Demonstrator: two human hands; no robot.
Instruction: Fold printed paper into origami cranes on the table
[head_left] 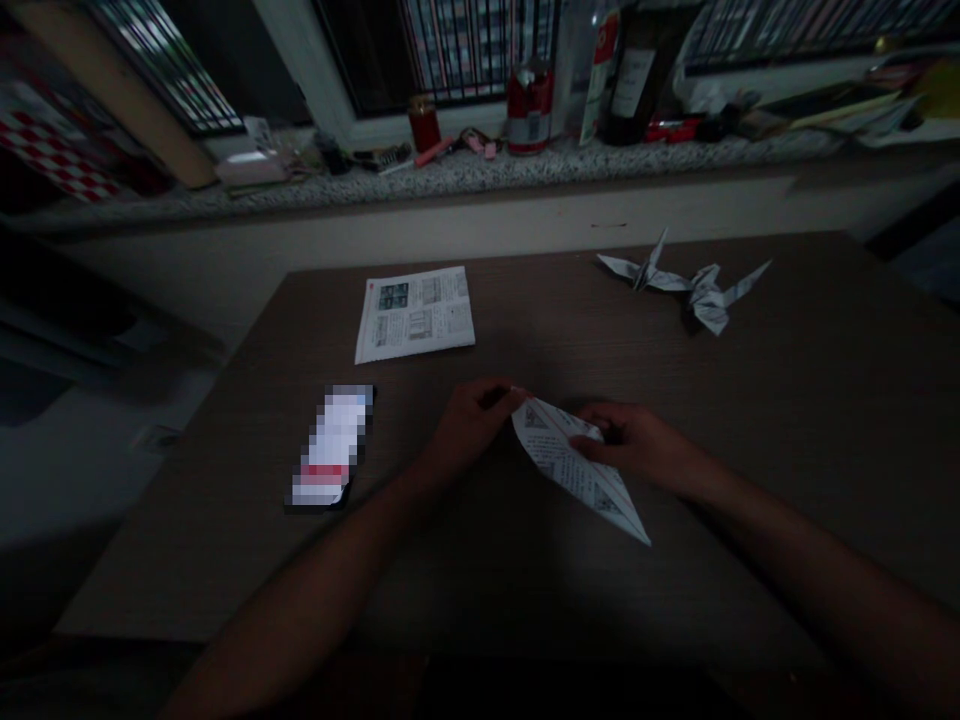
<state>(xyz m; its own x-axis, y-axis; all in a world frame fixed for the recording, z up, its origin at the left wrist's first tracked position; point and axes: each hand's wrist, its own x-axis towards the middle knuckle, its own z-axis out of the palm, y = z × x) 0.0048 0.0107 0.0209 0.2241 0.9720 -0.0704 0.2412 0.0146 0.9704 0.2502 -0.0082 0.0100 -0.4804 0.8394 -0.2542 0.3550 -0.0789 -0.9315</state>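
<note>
Both my hands grip one folded sheet of printed paper (566, 465) over the table. It has a long pointed shape, with one tip toward the lower right. My left hand (480, 415) pinches its upper left corner between thumb and fingers. Along the upper right edge, my right hand (634, 440) holds the paper with the thumb on top and the fingers partly hidden behind it. At the back right lie two folded paper cranes (651, 272) (711, 300), close together. A flat folded newspaper sheet (420, 315) rests beyond my left hand.
A phone (330, 445) with a lit, blurred screen lies on the brown table (247, 420) at the left. Behind the table, a granite sill (360, 188) carries a red jar (424, 125), a red can (529, 110), a dark bottle (634, 85) and other clutter.
</note>
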